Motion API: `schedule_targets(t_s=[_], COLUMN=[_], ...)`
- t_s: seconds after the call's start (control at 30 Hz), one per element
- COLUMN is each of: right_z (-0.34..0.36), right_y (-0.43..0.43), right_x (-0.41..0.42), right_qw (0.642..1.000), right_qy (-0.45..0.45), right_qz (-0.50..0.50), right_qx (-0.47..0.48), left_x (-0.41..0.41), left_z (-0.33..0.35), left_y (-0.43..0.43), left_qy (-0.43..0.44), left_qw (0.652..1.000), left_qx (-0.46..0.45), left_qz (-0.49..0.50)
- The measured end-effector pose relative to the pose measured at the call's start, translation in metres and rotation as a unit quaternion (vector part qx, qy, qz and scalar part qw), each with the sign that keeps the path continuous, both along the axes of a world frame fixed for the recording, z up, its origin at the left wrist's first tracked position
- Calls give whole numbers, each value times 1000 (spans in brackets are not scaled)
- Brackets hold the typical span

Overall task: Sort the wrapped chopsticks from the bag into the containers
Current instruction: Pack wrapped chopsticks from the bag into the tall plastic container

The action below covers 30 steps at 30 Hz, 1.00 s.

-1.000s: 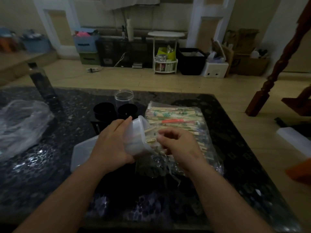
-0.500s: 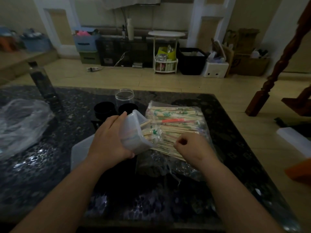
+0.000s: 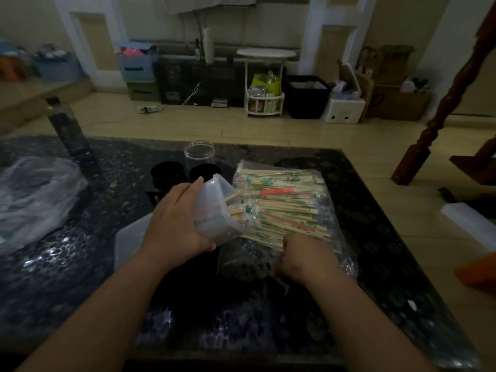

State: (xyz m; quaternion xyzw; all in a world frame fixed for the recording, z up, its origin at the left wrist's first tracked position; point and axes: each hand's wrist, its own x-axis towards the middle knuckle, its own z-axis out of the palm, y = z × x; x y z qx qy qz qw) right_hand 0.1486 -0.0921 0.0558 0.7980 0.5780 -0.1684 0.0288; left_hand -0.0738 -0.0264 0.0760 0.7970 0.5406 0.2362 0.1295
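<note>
Between the fingers of the left hand sits a translucent container, clasped around its side with the thumb underneath and tipped so that its open mouth faces the other hand. A small bunch of wrapped pairs already pokes out of that mouth. Just beyond it, the bulk of the wrapped chopsticks lies in a loose heap inside the clear bag, which is spread flat on the dark table. The right hand rests at the near end of this heap with its fingers curled down onto the stick ends. Whether they have actually pinched a pair is hidden beneath the knuckles and cannot be told. Beyond the left fingertips stand a clear jar, a black cup and a second black cup. The jar appears to hold nothing; the cups are too dark to read. The sorting therefore looks to be at an early stage: one container has taken a few pairs, while most of the supply remains in the bag. What remains, by this showing, is many more picks from the heap, and sharing them among the waiting vessels.
</note>
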Motion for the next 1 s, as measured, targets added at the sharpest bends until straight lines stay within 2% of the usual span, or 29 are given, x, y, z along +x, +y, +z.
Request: schedule_targets(t_s=[0.1, 0.27, 0.47, 0.6, 0.73, 1.0], right_z=[-7, -17, -29, -47, -58, -71], right_y=[-3, 1, 7, 14, 18, 21], right_x=[-4, -6, -4, 0, 9, 25], right_qw=[999, 994, 994, 995, 997, 994], right_qy=[-38, 26, 68, 87, -16, -26], right_qz=[-38, -94, -48, -44, 26, 46], right_qx=[-9, -55, -73, -6, 66, 94], left_x=[0, -1, -2, -1, -1, 0], left_z=[0, -1, -3, -2, -3, -3], left_y=[0, 0, 3, 3, 3, 2], left_qy=[-1, 1, 0, 4, 0, 2], left_qw=[1000, 1000, 1000, 1000, 1000, 1000], left_qx=[-1, 2, 2, 1, -1, 7], left_qz=[-4, -3, -1, -6, -11, -8])
